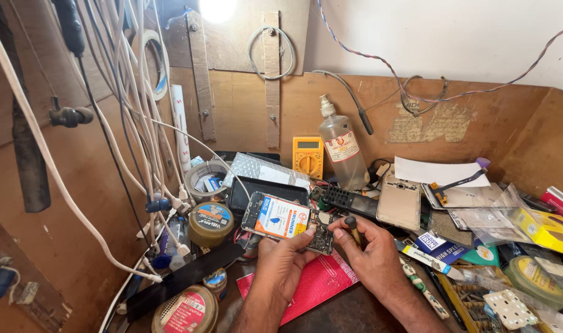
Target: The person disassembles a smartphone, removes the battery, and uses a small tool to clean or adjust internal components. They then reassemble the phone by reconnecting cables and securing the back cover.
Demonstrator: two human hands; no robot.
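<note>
While the opened phone [285,222] sits back-up at the middle of the cluttered tabletop [330,308], partly over a red mat [318,280], the left hand [281,262] pins its lower edge with thumb and fingertips closed narrow on the frame. The right hand [371,256] is curled around a small dark-handled screwdriver [353,229], tip down just beside the exposed board at the phone's right end. Judgement: the unit is light, thin and stiff, but fragile with the back off; battery and bare circuit board are exposed, so it likely should be gripped by the side rails only, never across the board or the label-covered battery. The smooth frame may slip on the mat under tool pressure. A yellow multimeter [308,156] and a clear liquid bottle [342,148] stand behind, well apart.
</note>
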